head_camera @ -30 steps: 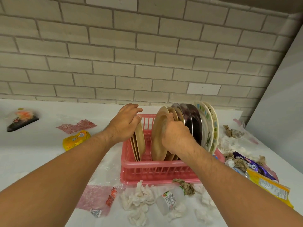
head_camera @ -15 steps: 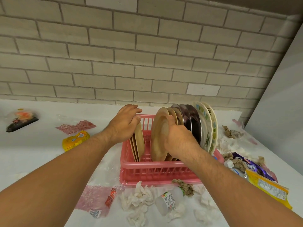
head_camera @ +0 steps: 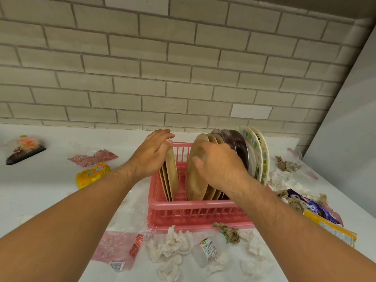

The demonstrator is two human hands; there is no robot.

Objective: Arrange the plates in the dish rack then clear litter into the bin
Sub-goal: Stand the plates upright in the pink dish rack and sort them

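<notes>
Head view looks down on a pink dish rack (head_camera: 195,212) that stands on a white counter (head_camera: 50,192) before a brick wall. Three tan plates (head_camera: 173,176) stand on edge at the left side of the rack, and the left hand (head_camera: 151,154) rests on their top rims with its fingers nearly straight. To the right stands a second row: the front tan plate (head_camera: 194,180), more tan ones behind it, then dark plates (head_camera: 238,145) and patterned plates (head_camera: 256,157) at the far end. The right hand (head_camera: 217,165) grips the front tan plate, thumb on its face and fingers curled behind the rim. Litter lies around the rack: crumpled tissues (head_camera: 173,243), a small plastic bottle (head_camera: 209,251), a yellow packet (head_camera: 92,175) and a purple wrapper (head_camera: 309,205)
</notes>
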